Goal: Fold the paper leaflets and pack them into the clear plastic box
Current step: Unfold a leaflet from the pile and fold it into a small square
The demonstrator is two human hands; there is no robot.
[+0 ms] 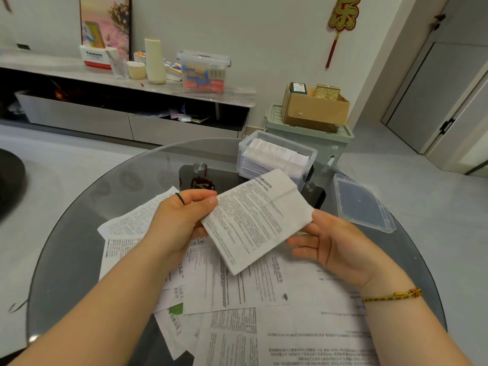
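White and creased, the folded leaflet (pixel 253 220) hangs above the glass table (pixel 79 233) between both hands. The left hand (pixel 182 217) pinches its left edge with thumb and curled fingers. The right hand (pixel 335 247) lies palm up with relaxed fingers, touching the right corner. Beyond it stands the clear plastic box (pixel 241 157), lidless and part-filled. Loose leaflets (pixel 237 299) lie beneath.

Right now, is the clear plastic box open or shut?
Open: the box stands uncovered; its lid lies beside it, leaflets showing inside.
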